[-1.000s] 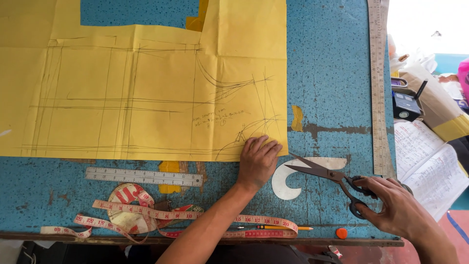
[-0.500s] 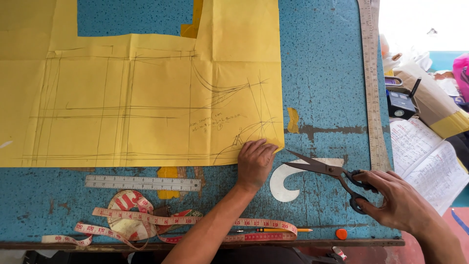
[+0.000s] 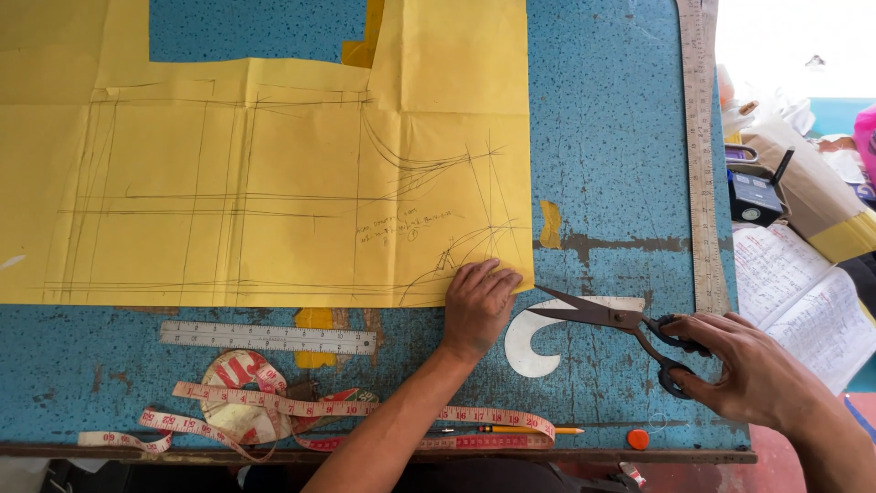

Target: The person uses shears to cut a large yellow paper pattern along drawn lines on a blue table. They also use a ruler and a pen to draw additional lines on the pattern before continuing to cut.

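A: What changed? 
B: I see the right hand (image 3: 757, 374) has brought the scissors (image 3: 620, 324), blades parted, nearer the yellow pattern paper (image 3: 274, 183); handles gripped.
A: Left hand (image 3: 476, 306)? 
B: Fingers flat, pinning the paper's five-o'clock corner to the surface (image 3: 620, 155).

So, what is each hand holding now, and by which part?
The right hand holds the dark metal scissors by their looped handles, blades open. The left hand grips nothing; it presses flat on the lower corner of the yellow pattern paper.
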